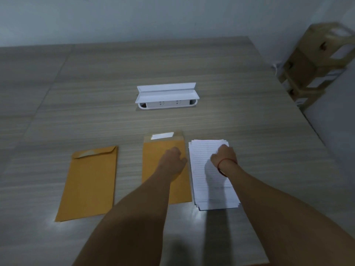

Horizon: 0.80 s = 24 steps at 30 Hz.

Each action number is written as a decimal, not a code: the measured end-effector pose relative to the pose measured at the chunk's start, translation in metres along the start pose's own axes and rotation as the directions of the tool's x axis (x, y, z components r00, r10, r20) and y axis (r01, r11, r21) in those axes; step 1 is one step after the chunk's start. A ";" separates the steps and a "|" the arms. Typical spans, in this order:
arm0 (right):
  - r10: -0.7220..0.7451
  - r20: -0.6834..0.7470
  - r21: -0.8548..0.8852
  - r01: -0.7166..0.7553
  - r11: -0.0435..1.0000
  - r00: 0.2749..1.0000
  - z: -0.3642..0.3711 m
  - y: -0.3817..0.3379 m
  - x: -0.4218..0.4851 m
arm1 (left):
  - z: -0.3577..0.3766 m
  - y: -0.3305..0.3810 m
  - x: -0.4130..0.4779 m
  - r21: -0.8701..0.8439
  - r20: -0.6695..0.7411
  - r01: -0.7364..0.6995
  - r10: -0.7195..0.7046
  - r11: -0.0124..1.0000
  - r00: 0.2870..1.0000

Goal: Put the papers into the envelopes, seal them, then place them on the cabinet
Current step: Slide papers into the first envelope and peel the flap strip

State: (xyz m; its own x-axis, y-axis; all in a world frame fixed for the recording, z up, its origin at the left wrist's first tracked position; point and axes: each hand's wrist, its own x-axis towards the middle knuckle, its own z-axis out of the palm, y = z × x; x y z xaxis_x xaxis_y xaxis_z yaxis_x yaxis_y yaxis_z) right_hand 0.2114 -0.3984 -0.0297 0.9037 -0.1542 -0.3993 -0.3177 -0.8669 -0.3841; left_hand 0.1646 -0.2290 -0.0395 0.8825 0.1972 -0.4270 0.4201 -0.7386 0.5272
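Note:
Two orange-brown envelopes lie on the wooden table. The left envelope [88,183] has its flap folded down. The middle envelope [153,150] has its flap up, showing a white strip. My left hand [172,160] rests on the middle envelope's upper part, with its fingers bent down and hidden behind the knuckles. A stack of lined white papers [213,185] lies just right of that envelope. My right hand [223,154], with a red string at the wrist, is curled over the stack's top right corner and seems to pinch the top sheet.
A white flip-up socket box [167,96] is set into the table [249,104] beyond the envelopes. Stacked cardboard boxes [317,60] stand off the table's far right corner. A pale wall runs behind the table.

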 end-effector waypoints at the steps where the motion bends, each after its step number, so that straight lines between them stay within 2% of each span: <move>1: 0.042 0.015 0.006 -0.042 0.999 0.999 -0.003 0.011 -0.002 | 0.010 0.005 -0.003 -0.041 0.008 -0.001 0.001 0.999 1.000; 7: 0.163 0.034 0.088 -0.166 0.982 0.986 0.001 0.044 -0.008 | 0.039 0.019 -0.008 -0.135 0.106 -0.001 0.015 0.991 0.994; 12: 0.216 0.060 0.250 -0.224 0.942 0.975 0.009 0.047 -0.007 | 0.049 0.021 -0.010 -0.143 0.077 0.006 0.005 0.990 0.997; 17: 0.218 0.119 0.330 -0.245 0.912 0.969 0.009 0.049 -0.001 | 0.053 0.022 -0.009 -0.161 0.057 0.024 -0.015 0.987 0.998; 21: 0.156 0.227 0.358 -0.231 0.905 0.961 0.011 0.051 0.003 | 0.054 0.022 -0.008 -0.173 0.065 0.038 -0.027 0.984 0.998; 24: 0.108 0.251 0.333 -0.190 0.924 0.962 0.010 0.048 -0.001 | 0.054 0.022 -0.008 -0.193 0.085 0.049 -0.033 0.980 0.996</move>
State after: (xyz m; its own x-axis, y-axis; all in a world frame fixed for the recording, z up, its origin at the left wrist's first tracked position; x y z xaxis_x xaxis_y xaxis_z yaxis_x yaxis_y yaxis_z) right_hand 0.1920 -0.4353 -0.0566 0.7632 -0.1226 -0.6345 -0.5607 -0.6138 -0.5558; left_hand 0.1559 -0.2816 -0.0638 0.8468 0.1663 -0.5053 0.4960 -0.5901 0.6371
